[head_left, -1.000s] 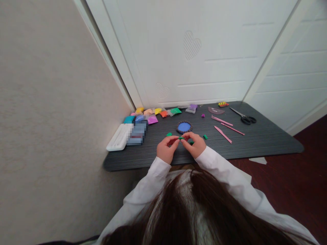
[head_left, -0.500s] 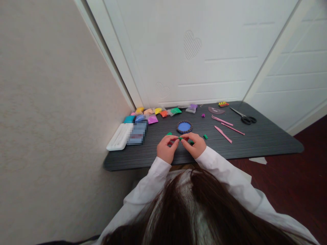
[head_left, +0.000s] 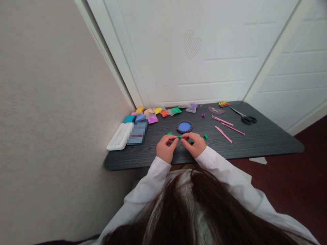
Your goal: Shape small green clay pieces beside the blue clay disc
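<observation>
Between the fingertips of my left hand and my right hand is a small piece of green clay, pinched from both sides above the table. Just beyond my fingers lies a round blue disc with a dark beaded-looking rim. Another green piece shows partly behind my left hand, and a bit of green is half hidden under my right. A short green block rests to the right of my right hand.
Colourful clay packets line the back left, near a white tray. Pink modelling tools, black-handled scissors and a purple lump lie on the right of the dark table. A white door stands behind.
Both hands stay almost in place, still pinching the green clay. A little more of the piece shows between the fingertips now.
</observation>
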The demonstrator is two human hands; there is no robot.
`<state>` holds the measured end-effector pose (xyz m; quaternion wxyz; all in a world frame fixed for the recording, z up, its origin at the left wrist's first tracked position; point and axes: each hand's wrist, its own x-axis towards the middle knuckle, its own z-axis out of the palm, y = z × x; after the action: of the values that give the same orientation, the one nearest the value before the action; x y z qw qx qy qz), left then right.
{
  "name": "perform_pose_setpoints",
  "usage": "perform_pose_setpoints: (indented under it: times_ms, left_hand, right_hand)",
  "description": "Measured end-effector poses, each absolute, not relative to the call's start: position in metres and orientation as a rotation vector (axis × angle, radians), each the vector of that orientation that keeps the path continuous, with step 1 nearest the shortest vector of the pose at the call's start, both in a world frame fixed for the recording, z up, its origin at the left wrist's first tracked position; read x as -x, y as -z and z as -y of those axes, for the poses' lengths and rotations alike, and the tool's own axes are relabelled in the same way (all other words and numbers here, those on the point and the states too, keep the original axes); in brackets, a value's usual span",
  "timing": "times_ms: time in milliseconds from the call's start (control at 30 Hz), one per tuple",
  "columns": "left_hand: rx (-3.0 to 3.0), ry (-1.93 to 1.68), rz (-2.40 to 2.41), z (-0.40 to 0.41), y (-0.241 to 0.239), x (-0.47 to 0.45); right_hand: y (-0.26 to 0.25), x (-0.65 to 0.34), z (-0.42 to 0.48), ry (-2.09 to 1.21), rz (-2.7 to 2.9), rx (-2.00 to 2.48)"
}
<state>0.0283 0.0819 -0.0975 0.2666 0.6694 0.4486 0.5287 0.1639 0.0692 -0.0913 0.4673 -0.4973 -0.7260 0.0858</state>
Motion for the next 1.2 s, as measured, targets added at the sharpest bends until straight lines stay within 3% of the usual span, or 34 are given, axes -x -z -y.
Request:
perform_pose_setpoints:
  times_ms: [1200]
  left_hand:
    - [-1.567,-1.361,-1.087,-0.0845,0.1025,-0.0307]
  right_hand:
    - [0.0921,-0.1634,-0.0694,-0.189,1.803,1.251]
